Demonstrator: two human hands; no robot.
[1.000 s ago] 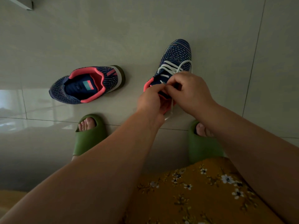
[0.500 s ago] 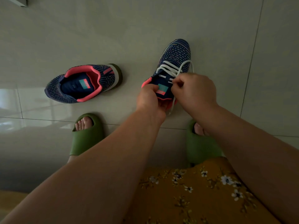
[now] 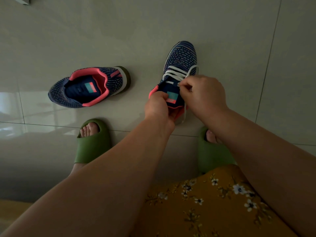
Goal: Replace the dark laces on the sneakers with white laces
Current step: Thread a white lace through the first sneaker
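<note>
A navy knit sneaker [image 3: 183, 55] with a pink collar stands toe-away on the tiled floor, threaded with a white lace [image 3: 176, 72] over its upper eyelets. My left hand [image 3: 158, 108] grips the sneaker's pink collar and heel from the left. My right hand [image 3: 203, 94] pinches the white lace near the top right eyelet; one lace end hangs down beside the heel. A second matching sneaker [image 3: 89, 86] lies to the left with no lace visible in it.
My feet in green slides rest on the floor, the left slide [image 3: 92, 142] below the unlaced sneaker and the right slide [image 3: 212, 151] under my right forearm. Yellow floral fabric [image 3: 213, 202] covers my lap at the bottom.
My hands have drawn apart at the sneaker's collar, uncovering the tongue and its teal label. The right hand has pulled the lace a little to the right.
</note>
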